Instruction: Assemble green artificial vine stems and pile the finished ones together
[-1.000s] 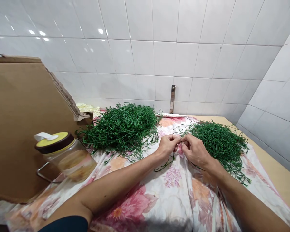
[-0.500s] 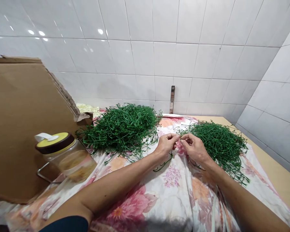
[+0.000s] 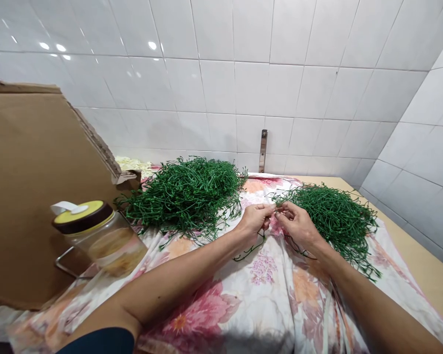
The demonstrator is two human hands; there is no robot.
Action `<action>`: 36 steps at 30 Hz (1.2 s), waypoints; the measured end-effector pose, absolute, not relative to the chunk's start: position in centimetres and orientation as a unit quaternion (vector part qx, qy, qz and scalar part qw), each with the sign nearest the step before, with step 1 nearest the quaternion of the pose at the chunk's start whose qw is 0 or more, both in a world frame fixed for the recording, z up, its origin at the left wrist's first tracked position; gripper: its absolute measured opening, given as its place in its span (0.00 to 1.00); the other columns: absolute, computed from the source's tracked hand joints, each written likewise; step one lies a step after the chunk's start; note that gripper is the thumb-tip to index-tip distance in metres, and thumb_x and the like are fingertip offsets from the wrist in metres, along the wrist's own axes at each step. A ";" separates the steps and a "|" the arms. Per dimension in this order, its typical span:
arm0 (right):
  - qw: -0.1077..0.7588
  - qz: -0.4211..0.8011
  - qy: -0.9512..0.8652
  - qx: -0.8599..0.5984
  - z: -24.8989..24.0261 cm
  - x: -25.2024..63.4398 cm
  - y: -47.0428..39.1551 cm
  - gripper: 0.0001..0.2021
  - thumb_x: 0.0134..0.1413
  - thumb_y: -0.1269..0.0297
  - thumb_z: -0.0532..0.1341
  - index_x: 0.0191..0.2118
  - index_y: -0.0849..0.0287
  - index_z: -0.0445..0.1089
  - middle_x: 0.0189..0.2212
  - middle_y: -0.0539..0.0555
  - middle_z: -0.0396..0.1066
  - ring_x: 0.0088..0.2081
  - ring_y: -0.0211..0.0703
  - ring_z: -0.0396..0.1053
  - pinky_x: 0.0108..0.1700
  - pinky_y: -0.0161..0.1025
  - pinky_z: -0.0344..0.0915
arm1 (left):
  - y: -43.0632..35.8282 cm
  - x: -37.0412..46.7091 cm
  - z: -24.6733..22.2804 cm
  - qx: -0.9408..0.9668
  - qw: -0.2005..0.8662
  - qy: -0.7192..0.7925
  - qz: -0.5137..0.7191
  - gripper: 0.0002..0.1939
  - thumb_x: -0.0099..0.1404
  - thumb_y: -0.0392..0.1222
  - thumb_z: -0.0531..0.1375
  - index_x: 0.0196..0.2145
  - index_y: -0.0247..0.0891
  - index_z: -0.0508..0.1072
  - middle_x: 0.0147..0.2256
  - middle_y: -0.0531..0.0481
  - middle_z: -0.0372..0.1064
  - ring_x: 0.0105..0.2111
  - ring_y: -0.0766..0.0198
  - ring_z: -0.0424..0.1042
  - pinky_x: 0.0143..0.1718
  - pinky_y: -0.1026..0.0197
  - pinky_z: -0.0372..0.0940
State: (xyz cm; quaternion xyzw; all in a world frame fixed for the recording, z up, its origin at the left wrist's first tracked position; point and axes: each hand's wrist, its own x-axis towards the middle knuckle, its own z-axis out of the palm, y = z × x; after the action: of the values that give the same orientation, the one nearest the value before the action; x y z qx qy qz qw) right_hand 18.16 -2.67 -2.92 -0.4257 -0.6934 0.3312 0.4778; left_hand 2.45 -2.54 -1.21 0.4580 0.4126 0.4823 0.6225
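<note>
My left hand [image 3: 257,222] and my right hand [image 3: 296,222] meet fingertip to fingertip above the flowered cloth [image 3: 256,300]. A thin green artificial stem [image 3: 249,254] hangs below my left hand, which pinches it. The fingers of my right hand are also closed in a pinch, close to the left fingertips; what lies between them is too small to make out. Behind and left of my hands is a large heap of green stems [image 3: 192,196] with little buds at their tips. A smaller heap of green stems [image 3: 335,221] lies just right of my right hand.
On the left, a jar [image 3: 103,241] with a yellow and brown lid and a wire handle stands before a cardboard box [image 3: 29,196]. Pale yellow pieces [image 3: 133,166] lie behind the box. A metal strip [image 3: 263,151] is fixed to the tiled wall [image 3: 214,83].
My hands stay nearly in place, fingertips still together. The right fingers shift very slightly. The view tilts a little, moving the box and jar slightly up and left.
</note>
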 end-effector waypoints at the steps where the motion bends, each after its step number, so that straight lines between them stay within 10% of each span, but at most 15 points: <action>1: 0.480 0.324 -0.696 -0.425 -2.9 18.2 -2.7 0.12 0.55 0.60 0.62 0.42 0.60 0.73 0.36 0.54 0.74 0.33 0.42 0.69 0.35 0.37 0.66 | -2.7 2.5 -1.1 0.457 0.628 0.409 0.479 0.18 0.54 0.52 0.69 0.24 0.35 0.69 0.16 0.58 0.56 0.16 0.74 0.51 0.19 0.65 0.45; 7: 0.451 0.311 -0.711 -0.440 -2.9 18.2 -2.7 0.12 0.55 0.58 0.61 0.26 0.58 0.66 0.22 0.48 0.63 0.25 0.37 0.58 0.26 0.34 0.55 | -3.0 2.6 -0.8 0.475 0.627 0.388 0.480 0.18 0.51 0.51 0.70 0.26 0.33 0.72 0.20 0.57 0.58 0.17 0.75 0.49 0.19 0.64 0.42; 24: 0.431 0.384 -0.694 -0.430 -2.7 18.4 -2.8 0.10 0.58 0.59 0.58 0.39 0.60 0.70 0.27 0.49 0.70 0.24 0.36 0.61 0.27 0.35 0.58 | -2.6 2.4 -0.9 0.471 0.614 0.413 0.480 0.19 0.52 0.52 0.69 0.25 0.36 0.67 0.17 0.62 0.47 0.16 0.75 0.43 0.20 0.64 0.37; 36: 0.318 0.194 -0.816 -0.443 -1.0 18.6 -4.3 0.18 0.69 0.49 0.53 0.37 0.58 0.70 0.31 0.51 0.72 0.32 0.40 0.66 0.37 0.36 0.58 | -2.0 2.0 -1.7 0.529 0.580 0.406 0.467 0.23 0.58 0.58 0.65 0.22 0.36 0.66 0.17 0.58 0.56 0.16 0.73 0.52 0.21 0.64 0.47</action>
State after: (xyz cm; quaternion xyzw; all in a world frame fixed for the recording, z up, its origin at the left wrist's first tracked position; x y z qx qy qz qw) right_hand 18.57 -4.26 -1.03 -0.4428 -0.8157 0.1937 0.3178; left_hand 1.99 -1.99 -1.70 0.5295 0.4060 0.4669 0.5804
